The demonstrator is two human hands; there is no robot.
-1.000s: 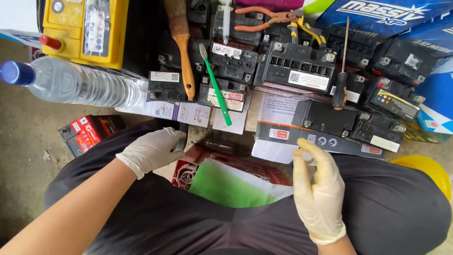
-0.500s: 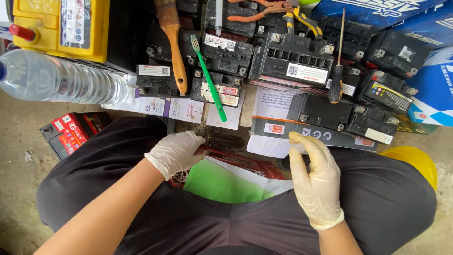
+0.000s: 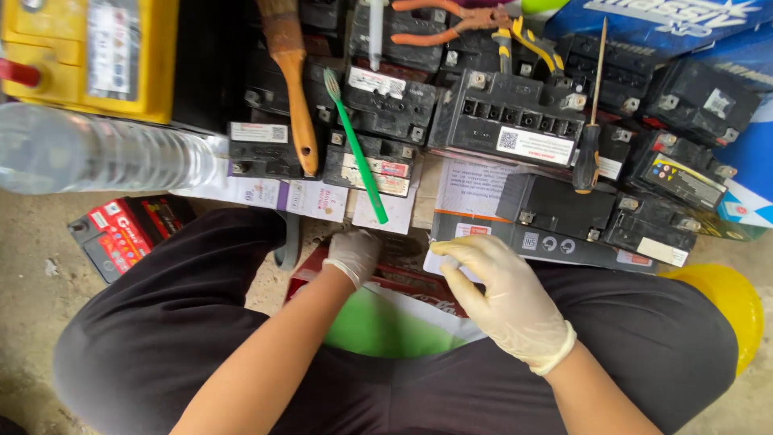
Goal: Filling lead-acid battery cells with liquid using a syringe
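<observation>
I sit with a red battery (image 3: 407,279) between my knees and a green sheet (image 3: 366,326) on my lap against it. My left hand (image 3: 352,254), in a white glove, curls over the battery's far left edge. My right hand (image 3: 503,296), also gloved, reaches left over the battery's right end with thumb and forefinger close together; whether they pinch anything is hidden. A long dark boxed battery (image 3: 555,242) lies just beyond the right hand.
Several black batteries (image 3: 507,121) crowd the floor ahead, with a green toothbrush (image 3: 354,145), wooden-handled brush (image 3: 294,89), screwdriver (image 3: 592,121) and orange pliers (image 3: 451,16) on them. A water bottle (image 3: 105,153), yellow battery (image 3: 88,52) and small red battery (image 3: 121,234) lie left; a yellow round object (image 3: 725,302) sits right.
My left hand slid right from my left knee onto the red battery's far edge. My right hand dropped and swung left, from held upright to reaching over the battery.
</observation>
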